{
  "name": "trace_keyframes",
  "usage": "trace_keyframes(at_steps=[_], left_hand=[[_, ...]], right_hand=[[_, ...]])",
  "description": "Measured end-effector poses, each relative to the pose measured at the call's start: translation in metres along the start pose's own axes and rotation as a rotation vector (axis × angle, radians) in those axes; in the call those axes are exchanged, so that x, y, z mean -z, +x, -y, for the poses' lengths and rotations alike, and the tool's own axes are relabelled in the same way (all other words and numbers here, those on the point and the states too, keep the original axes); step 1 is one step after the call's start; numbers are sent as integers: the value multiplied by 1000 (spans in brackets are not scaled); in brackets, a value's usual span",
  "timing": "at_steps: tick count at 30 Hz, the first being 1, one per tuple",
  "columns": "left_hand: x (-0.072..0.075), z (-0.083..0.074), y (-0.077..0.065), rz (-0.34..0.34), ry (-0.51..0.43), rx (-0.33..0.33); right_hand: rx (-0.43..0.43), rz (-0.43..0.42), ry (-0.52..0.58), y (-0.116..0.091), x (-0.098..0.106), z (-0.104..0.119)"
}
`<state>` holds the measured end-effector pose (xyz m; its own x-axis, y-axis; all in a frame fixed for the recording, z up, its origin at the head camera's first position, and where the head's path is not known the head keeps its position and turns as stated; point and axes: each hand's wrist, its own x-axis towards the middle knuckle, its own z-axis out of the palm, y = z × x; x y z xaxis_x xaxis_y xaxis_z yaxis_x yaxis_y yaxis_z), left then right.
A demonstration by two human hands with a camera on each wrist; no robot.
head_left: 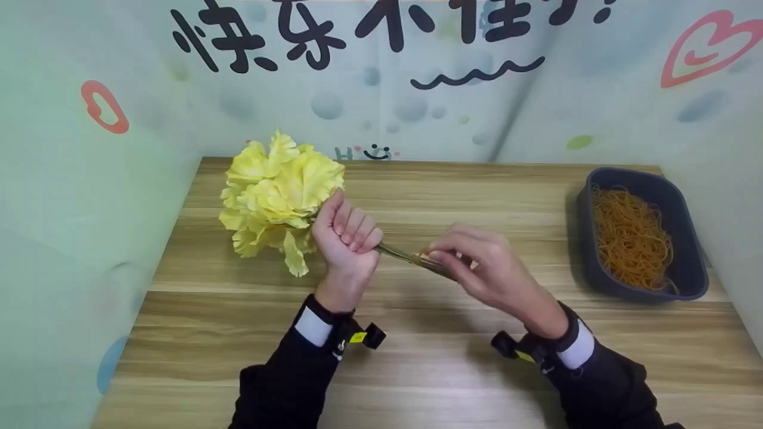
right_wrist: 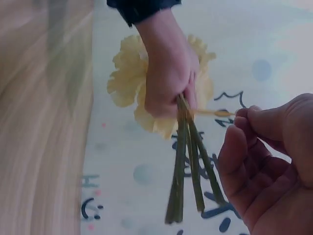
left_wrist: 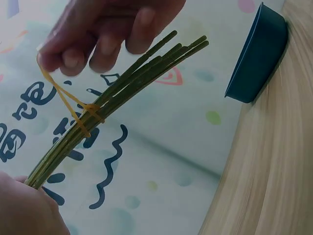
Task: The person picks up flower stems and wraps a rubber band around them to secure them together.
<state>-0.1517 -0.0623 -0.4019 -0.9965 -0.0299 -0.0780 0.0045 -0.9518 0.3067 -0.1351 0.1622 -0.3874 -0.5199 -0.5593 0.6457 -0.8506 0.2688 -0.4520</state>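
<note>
My left hand grips a bunch of yellow artificial flowers by the stems, just below the blooms. Green stems run out of that fist toward the right, their cut ends spreading apart. Around the stems sits a yellowish rubber band, looped over them, with one part stretched away from the bundle. My right hand pinches that stretched loop between thumb and fingertips, as the right wrist view shows, a short way to the side of the stems.
A dark blue plastic bin stands at the right of the wooden table, holding a heap of loose rubber bands. Behind the table hangs a pale printed backdrop, which also covers both sides.
</note>
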Motion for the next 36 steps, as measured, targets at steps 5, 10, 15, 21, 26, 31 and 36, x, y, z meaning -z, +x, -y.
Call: trace_keyframes(at_steps=[5,10,15,21,26,31,36], left_hand=[[-4,8,-6,18,64,92],[-7,11,-10,52,69,155],[-7,10,-10,24,62,166],[-6,8,-9,-5,71,140],[-6,9,-8,7,55,173],[-5,10,-9,45,16,238],[-4,11,-10,71,10,265]], right_hand=[[72,-43,-211,3,12,-16],[112,-2,-322,0,16,-26],[152,158,-274,-5,13,-29],[146,295,-109,-7,14,-28],[113,274,-73,-8,16,-27],[142,211,-163,-7,11,-29],[151,235,-116,-8,12,-32]])
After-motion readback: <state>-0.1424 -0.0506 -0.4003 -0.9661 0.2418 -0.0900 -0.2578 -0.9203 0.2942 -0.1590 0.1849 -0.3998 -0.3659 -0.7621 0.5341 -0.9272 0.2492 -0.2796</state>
